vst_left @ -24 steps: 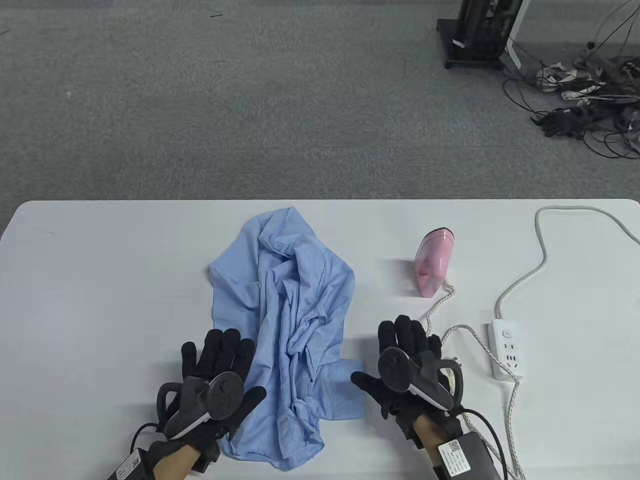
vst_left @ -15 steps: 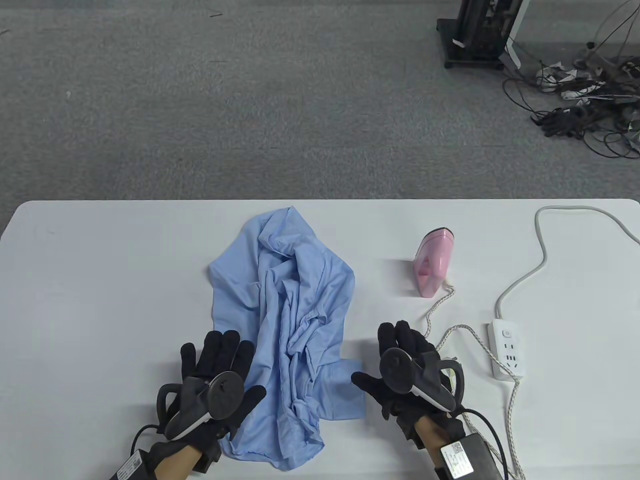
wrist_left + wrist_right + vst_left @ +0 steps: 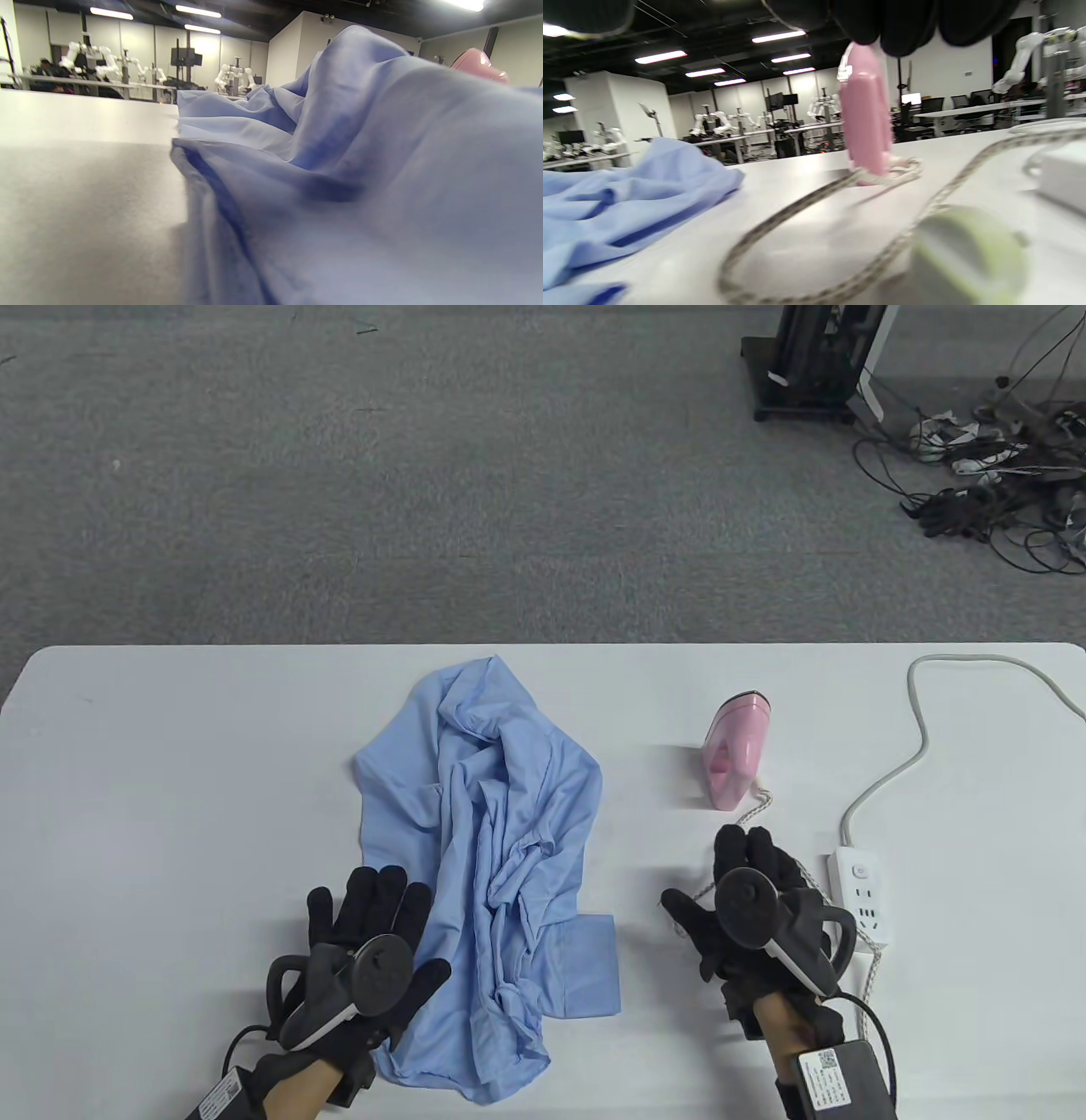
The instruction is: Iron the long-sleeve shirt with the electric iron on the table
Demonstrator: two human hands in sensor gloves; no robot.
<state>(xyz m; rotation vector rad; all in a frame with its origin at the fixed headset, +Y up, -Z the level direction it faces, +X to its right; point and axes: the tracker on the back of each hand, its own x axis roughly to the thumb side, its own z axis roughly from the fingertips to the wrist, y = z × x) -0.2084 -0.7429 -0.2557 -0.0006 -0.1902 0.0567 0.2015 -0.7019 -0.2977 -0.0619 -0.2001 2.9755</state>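
A crumpled light-blue long-sleeve shirt point(image 3: 484, 831) lies in the middle of the white table point(image 3: 170, 780). It fills the left wrist view point(image 3: 360, 169) and shows at the left of the right wrist view point(image 3: 628, 190). A pink electric iron point(image 3: 736, 751) stands upright to the shirt's right, also in the right wrist view point(image 3: 865, 123). My left hand point(image 3: 373, 912) lies open, fingers spread, at the shirt's lower left edge. My right hand point(image 3: 742, 882) is open and empty above the iron's braided cord point(image 3: 747, 814), just short of the iron.
A white power strip point(image 3: 861, 899) lies right of my right hand, its grey cable point(image 3: 916, 746) running to the table's far right. The braided cord point(image 3: 806, 199) loops across the table before the iron. A blurred plug point(image 3: 967, 254) lies close to the right wrist camera.
My right hand has moved right and away from the shirt's cuff, toward the iron, and is now over the braided cord. My left hand and the shirt have not moved.
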